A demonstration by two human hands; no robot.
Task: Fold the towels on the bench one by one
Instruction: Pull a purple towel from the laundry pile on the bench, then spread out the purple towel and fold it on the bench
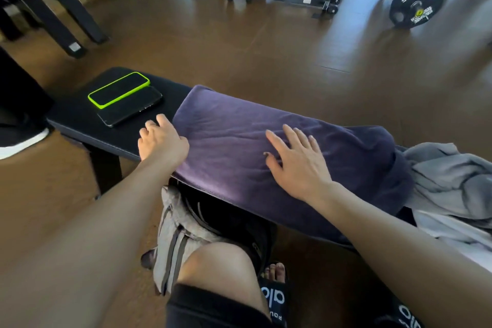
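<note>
A purple towel [239,141] lay spread along the middle of the bench [80,120], draped over its near and far edges. The right hand [295,160] rested flat on it at centre frame, fingers straight and spread, gripping nothing. The left hand [159,138] sat at the towel's left edge, fingers loosely bent over the bench; whether it pinched the hem could not be told. A grey towel [447,181] sat crumpled at the right of the frame, touching the purple one, with something white beneath it. Two phones [125,98] lay on the bench at left. Judging from this, the purple towel was only being smoothed or partly folded, and the grey one was not yet started, so most of the task remained.
</note>
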